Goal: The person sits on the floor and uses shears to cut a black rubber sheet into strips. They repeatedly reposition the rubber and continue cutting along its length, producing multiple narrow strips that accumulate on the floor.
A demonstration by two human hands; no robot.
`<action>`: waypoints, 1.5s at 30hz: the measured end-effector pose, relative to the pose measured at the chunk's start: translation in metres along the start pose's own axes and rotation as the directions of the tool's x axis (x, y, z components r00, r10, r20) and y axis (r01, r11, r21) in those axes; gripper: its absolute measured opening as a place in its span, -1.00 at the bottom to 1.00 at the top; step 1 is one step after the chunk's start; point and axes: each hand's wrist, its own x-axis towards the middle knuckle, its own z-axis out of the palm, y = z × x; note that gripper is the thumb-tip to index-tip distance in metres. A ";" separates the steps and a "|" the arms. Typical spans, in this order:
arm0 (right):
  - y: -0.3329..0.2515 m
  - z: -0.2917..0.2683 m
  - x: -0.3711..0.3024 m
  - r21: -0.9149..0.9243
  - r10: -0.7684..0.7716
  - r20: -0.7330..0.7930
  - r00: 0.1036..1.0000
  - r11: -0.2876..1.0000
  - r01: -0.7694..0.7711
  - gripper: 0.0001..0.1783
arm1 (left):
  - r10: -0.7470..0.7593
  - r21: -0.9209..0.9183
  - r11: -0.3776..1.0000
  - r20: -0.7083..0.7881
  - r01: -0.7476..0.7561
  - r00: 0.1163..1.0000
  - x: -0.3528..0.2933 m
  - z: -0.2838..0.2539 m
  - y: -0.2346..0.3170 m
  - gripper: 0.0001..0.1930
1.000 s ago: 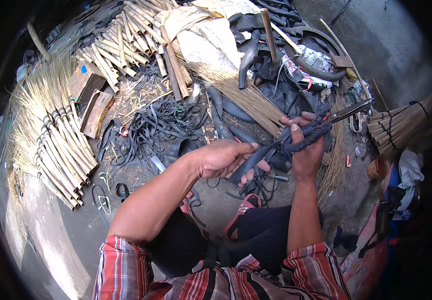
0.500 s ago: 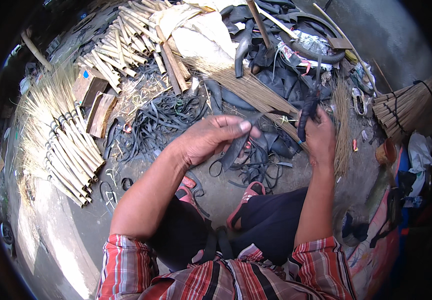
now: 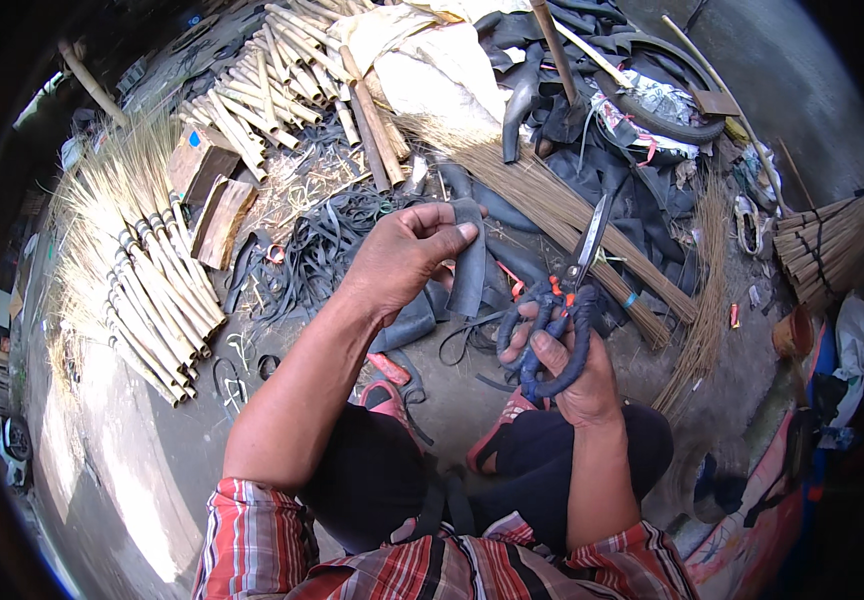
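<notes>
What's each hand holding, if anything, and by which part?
Left hand: a dark, flat strip, pinched near its upper end by thumb and fingers. Right hand: scissors, held by their dark-wrapped handles.

One head-worn fisheye camera looks steeply downward.
</notes>
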 end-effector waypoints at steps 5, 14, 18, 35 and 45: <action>0.018 0.002 -0.002 0.071 0.023 0.092 0.996 0.997 -0.030 -0.36 | 0.054 -0.137 0.989 -0.007 -0.054 0.999 0.001 -0.003 -0.003 -0.63; 0.022 0.004 -0.014 -0.201 0.057 0.071 0.996 0.979 -0.042 0.07 | 0.060 -0.155 0.986 -0.015 -0.061 0.998 0.006 0.011 -0.005 -0.44; 0.021 0.004 -0.017 -0.018 0.112 0.116 0.987 0.994 -0.111 -0.44 | 0.004 -0.178 0.984 -0.040 -0.011 0.999 0.002 0.017 -0.005 -0.31; 0.026 -0.012 -0.018 -0.375 0.127 0.006 0.992 0.920 -0.116 -0.60 | 0.092 0.095 0.991 0.077 -0.099 0.993 -0.001 0.036 -0.010 -0.22; 0.018 -0.011 -0.018 -0.319 0.191 -0.023 0.981 0.929 -0.189 -0.54 | 0.075 0.171 0.982 0.070 -0.086 0.995 -0.003 0.028 -0.005 -0.21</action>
